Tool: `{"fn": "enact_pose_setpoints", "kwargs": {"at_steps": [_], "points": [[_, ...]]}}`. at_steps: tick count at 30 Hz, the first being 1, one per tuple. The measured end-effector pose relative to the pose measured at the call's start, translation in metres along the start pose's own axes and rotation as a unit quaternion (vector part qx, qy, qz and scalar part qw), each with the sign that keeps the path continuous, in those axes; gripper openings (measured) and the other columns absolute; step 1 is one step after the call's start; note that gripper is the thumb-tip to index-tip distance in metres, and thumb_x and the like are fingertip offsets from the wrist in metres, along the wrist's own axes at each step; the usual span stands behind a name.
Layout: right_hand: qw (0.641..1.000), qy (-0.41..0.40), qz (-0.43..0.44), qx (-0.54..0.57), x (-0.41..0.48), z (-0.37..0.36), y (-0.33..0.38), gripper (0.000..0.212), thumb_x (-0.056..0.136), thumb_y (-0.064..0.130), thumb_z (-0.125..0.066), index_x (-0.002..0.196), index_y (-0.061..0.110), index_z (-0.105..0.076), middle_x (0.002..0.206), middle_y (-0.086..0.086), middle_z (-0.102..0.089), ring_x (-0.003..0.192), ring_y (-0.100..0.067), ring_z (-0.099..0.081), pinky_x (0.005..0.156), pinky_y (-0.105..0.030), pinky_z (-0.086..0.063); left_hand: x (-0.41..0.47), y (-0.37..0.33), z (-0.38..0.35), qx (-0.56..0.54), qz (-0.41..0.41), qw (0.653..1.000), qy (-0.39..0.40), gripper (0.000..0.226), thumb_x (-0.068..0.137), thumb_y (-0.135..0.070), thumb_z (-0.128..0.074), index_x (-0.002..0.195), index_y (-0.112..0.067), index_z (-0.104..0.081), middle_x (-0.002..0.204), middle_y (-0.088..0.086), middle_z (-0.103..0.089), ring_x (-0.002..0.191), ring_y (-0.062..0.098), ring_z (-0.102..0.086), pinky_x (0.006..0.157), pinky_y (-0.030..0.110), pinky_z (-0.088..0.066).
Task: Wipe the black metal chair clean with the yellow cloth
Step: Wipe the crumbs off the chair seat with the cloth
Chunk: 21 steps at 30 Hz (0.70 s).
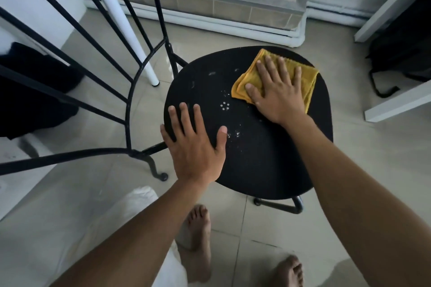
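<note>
Specks of pale dirt (233, 134) dot the round seat of the black metal chair (256, 165), whose barred backrest (128, 100) rises at the left. The folded yellow cloth (309, 77) lies on the seat's far right part, pressed flat under the right hand (279, 95), fingers straight and spread. The left hand (193, 147) rests flat on the seat's near left edge, fingers straight, holding nothing. The chair stands on glossy beige floor tiles (373, 170); a white pole (121, 18), a tiled step (210, 2) and a black bag (401, 53) surround it.
</note>
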State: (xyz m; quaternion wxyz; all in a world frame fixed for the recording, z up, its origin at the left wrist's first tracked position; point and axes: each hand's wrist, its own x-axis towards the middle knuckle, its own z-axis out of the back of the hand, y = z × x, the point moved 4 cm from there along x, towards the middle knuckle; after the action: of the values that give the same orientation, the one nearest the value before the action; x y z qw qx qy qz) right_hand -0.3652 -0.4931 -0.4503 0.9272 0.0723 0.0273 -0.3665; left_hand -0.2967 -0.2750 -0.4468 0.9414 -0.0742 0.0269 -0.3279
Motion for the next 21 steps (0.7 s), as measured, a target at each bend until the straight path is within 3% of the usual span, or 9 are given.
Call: {"fn": "enact_pose_setpoints", "kwargs": {"at_steps": [8,13,18,21], "points": [[1.0,-0.005,0.017,-0.006,-0.11,-0.014,0.025,0.073,0.096,0.069,-0.013,0.158,0.031,-0.002,0.166,0.005,-0.001,0.153,-0.021,0.007,0.121,-0.057,0.003,-0.004,0.002,0.004,-0.024,-0.005,1.0,-0.018,0.074,0.095,-0.061,-0.019,0.15,-0.012,-0.03,0.157,0.014,-0.022,0.146,0.033,-0.008,0.113,0.059,-0.013],[1.0,0.002,0.016,-0.019,-0.135,-0.018,0.027,0.072,0.097,0.069,-0.011,0.158,0.031,-0.002,0.166,0.005,-0.001,0.153,-0.021,0.006,0.121,-0.057,0.001,-0.003,0.007,0.004,-0.054,-0.015,0.998,0.0,0.072,0.096,-0.059,-0.01,0.151,-0.016,-0.024,0.159,0.011,-0.015,0.147,0.029,-0.001,0.115,0.056,-0.009],[1.0,0.003,0.017,-0.011,-0.138,-0.017,0.026,0.073,0.095,0.07,-0.008,0.157,0.032,-0.001,0.166,0.006,0.001,0.153,-0.02,0.008,0.122,-0.056,0.002,0.0,0.04,0.017,-0.07,-0.068,0.995,-0.012,0.067,0.097,-0.055,-0.021,0.148,-0.011,-0.029,0.152,0.015,-0.026,0.14,0.03,-0.024,0.11,0.046,-0.031],[1.0,0.001,0.011,-0.015,-0.137,-0.018,0.023,0.073,0.095,0.07,-0.008,0.157,0.033,0.0,0.166,0.007,0.003,0.153,-0.019,0.009,0.122,-0.056,0.003,0.003,0.057,0.015,-0.061,-0.058,0.996,-0.004,0.073,0.096,-0.058,-0.023,0.15,-0.008,-0.022,0.149,0.018,-0.029,0.134,0.032,-0.034,0.107,0.043,-0.036]]}}
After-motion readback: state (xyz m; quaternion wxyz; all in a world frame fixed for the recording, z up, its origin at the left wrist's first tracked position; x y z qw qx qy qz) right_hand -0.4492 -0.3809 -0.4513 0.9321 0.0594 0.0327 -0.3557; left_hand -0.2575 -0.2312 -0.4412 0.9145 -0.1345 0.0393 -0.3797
